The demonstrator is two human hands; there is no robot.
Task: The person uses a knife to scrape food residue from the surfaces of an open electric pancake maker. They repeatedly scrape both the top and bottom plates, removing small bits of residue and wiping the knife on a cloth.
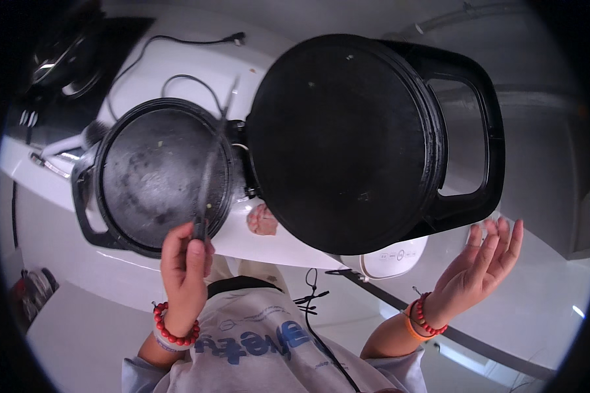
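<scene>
My left hand [184, 260] grips the dark handle of a long, slender utensil [210, 162]. It is blurred, so I cannot tell its exact kind. The blade or shaft of the utensil slants up across the right side of an electric griddle's lower plate [152, 172], which is dark, round and dotted with small pale bits. Hinged to the plate, the griddle's large black lid [344, 147] stands open. Just below the lid's loop handle [494, 142] is my right hand [477, 275], fingers spread and holding nothing; it looks apart from the handle.
Under the lid's edge lies a small pinkish patterned item [262, 220]. A white appliance with a control panel [396, 259] sits lower right. A brush [91, 137] is left of the griddle. A black power cord [191, 41] crosses the white counter [211, 61] behind.
</scene>
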